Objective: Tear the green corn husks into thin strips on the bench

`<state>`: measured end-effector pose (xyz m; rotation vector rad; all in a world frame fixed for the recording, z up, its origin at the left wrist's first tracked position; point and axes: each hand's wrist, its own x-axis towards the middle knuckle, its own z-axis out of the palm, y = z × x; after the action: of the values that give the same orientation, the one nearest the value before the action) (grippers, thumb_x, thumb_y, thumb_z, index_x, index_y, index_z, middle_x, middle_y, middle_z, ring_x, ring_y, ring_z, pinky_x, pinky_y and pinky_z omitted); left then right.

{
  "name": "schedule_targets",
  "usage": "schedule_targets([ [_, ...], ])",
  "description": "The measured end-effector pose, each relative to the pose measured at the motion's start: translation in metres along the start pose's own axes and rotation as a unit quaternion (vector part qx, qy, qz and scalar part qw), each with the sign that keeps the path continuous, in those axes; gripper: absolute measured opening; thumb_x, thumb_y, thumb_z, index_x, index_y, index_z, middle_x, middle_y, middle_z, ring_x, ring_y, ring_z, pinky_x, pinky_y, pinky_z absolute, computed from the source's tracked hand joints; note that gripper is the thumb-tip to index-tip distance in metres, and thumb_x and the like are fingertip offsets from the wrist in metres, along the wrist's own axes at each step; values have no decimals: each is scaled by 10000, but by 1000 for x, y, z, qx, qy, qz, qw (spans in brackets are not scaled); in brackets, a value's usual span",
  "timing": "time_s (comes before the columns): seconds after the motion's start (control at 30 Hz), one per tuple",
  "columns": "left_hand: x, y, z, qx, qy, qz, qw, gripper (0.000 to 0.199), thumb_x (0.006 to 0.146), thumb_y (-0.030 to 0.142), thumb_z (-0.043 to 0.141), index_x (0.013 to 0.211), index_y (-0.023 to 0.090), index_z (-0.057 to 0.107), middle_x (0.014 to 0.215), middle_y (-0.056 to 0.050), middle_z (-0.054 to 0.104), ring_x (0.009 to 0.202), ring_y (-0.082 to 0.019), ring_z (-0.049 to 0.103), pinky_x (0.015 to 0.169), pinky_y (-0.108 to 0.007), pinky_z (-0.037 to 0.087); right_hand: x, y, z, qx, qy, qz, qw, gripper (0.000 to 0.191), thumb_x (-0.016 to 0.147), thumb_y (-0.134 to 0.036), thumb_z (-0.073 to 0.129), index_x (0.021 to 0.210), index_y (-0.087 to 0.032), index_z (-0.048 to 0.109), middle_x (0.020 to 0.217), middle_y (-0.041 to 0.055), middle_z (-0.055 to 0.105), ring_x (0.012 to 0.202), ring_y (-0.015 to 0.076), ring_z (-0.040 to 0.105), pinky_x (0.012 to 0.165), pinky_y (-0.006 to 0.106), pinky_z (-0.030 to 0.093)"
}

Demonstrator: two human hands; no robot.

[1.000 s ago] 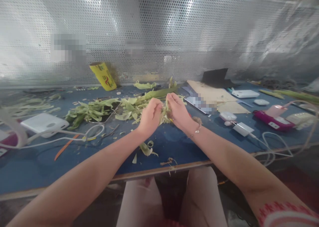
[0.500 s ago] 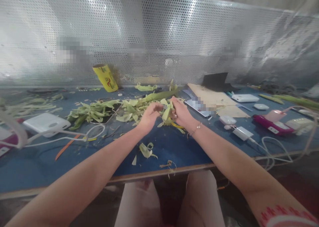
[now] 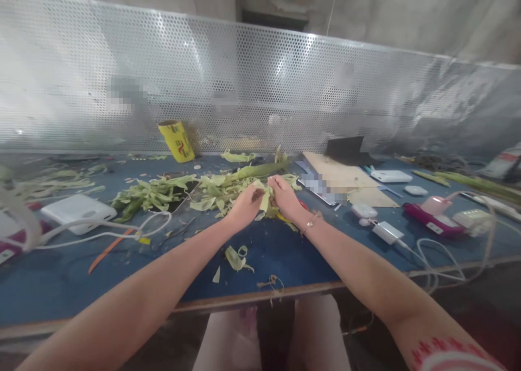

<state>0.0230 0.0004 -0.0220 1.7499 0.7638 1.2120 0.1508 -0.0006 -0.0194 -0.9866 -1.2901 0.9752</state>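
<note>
My left hand (image 3: 246, 207) and my right hand (image 3: 286, 198) are close together above the middle of the blue table, a bracelet on the right wrist. Between them is a pale green leaf strip (image 3: 265, 201) that looks like corn husk. Fingers of both hands are pinched on it, partly hidden from view. Just behind and left of the hands lies a loose heap of similar husk leaves (image 3: 215, 192). A long green leaf (image 3: 260, 170) stretches across the heap. Something yellow (image 3: 287, 219) shows under my right hand.
A bundle of husks (image 3: 152, 194) lies on a dark flat object at left. A yellow roll (image 3: 177, 142) stands tilted by the perforated metal screen (image 3: 264, 77). Right are papers (image 3: 342, 173), a phone (image 3: 315, 190), chargers (image 3: 388, 232) and cables. Scraps (image 3: 236, 258) lie near the front edge.
The view has tilted up, showing more wall and an exit sign. My hands have drawn closer together, and the left fingers now meet the leaf strip.
</note>
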Motion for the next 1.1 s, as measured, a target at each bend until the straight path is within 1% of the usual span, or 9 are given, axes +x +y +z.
schedule_targets([
  [0.13, 2, 1, 1, -98, 61, -41, 992, 207, 692, 335, 606, 765, 180, 489, 661, 20, 545, 624, -113, 524, 618, -252, 431, 1, 2, 3, 9, -8, 1, 1000, 301, 770, -504, 500, 727, -222, 402, 493, -94, 369, 362, 58, 354, 350, 192, 267],
  [0.2, 3, 2, 2, -163, 59, -81, 982, 218, 708, 360, 578, 774, 184, 469, 610, 36, 530, 544, -104, 503, 551, -245, 411, 2, 4, 2, 15, -32, 2, 999, 287, 769, -497, 507, 759, -224, 416, 486, -94, 389, 365, 62, 358, 354, 193, 262],
  [0.27, 4, 4, 1, -209, 56, -106, 970, 218, 686, 340, 593, 727, 179, 452, 561, 43, 514, 488, -94, 474, 509, -238, 389, 4, 5, -2, 8, -45, -2, 999, 270, 770, -480, 513, 771, -222, 435, 458, -100, 381, 347, 60, 336, 357, 198, 254],
  [0.37, 4, 9, -1, -260, 81, -119, 955, 223, 642, 273, 625, 636, 168, 429, 508, 48, 477, 448, -72, 424, 480, -222, 359, 5, 7, -8, 16, -57, -16, 998, 248, 771, -457, 514, 772, -214, 463, 464, -99, 407, 341, 53, 338, 368, 199, 252],
  [0.5, 4, 11, -5, -291, 97, -154, 939, 173, 642, 238, 628, 600, 142, 490, 503, 24, 482, 443, -64, 421, 459, -212, 346, 5, 4, -13, 22, -64, 4, 998, 233, 720, -418, 561, 779, -203, 493, 557, -75, 500, 393, 56, 424, 403, 201, 312],
  [0.7, 5, 4, -10, -266, 98, -179, 942, 166, 650, 266, 618, 590, 116, 580, 476, 2, 484, 415, -71, 417, 417, -212, 317, 7, 1, -17, 22, -41, -1, 999, 199, 657, -349, 611, 763, -194, 545, 636, -38, 558, 569, 97, 546, 533, 230, 437],
  [0.87, 4, 4, -7, -242, 74, -157, 955, 12, 568, 126, 577, 566, 116, 582, 476, 14, 479, 434, -57, 393, 445, -199, 313, 5, -4, -18, 48, -45, 12, 998, 210, 636, -339, 626, 767, -190, 556, 624, -43, 563, 551, 90, 545, 542, 235, 447],
  [0.97, 3, 2, -5, -177, 69, -145, 971, 66, 538, 120, 625, 583, 116, 578, 498, 31, 481, 446, -45, 371, 453, -194, 286, 3, -8, -18, 56, -38, 22, 997, 221, 622, -344, 637, 750, -182, 558, 592, -44, 561, 524, 81, 528, 533, 231, 438],
  [1.1, 2, 0, -4, -128, 67, -119, 982, 204, 527, 212, 721, 672, 115, 616, 550, 43, 491, 492, -45, 368, 487, -195, 287, 2, -10, -18, 64, -26, 33, 997, 247, 600, -351, 657, 740, -173, 557, 578, -46, 561, 492, 68, 502, 504, 217, 411],
])
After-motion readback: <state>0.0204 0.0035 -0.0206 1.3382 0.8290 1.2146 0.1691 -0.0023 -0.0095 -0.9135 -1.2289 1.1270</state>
